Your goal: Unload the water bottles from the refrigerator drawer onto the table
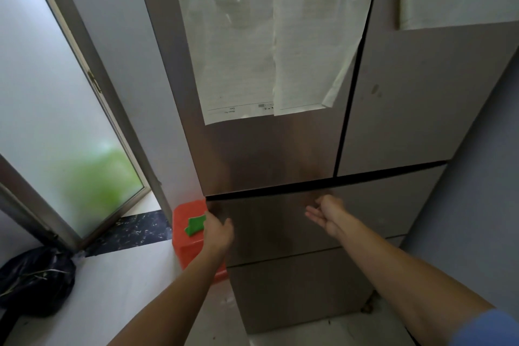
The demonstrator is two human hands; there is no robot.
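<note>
A tall steel refrigerator (393, 109) fills the middle of the head view, all doors shut. Its upper drawer front (275, 227) lies just under the dark horizontal gap. My left hand (217, 230) is at the drawer's left edge, fingers curled against the front, holding nothing. My right hand (327, 215) hovers palm-up near the drawer's top edge at the middle, fingers apart and empty. A lower drawer (297, 289) sits beneath. No water bottles and no table are visible.
Two paper sheets (269, 39) are stuck on the left upper door. An orange bin (191, 247) with a green cloth (195, 226) stands left of the fridge. A black bag (36, 278) lies on the floor by a frosted glass door (56, 121).
</note>
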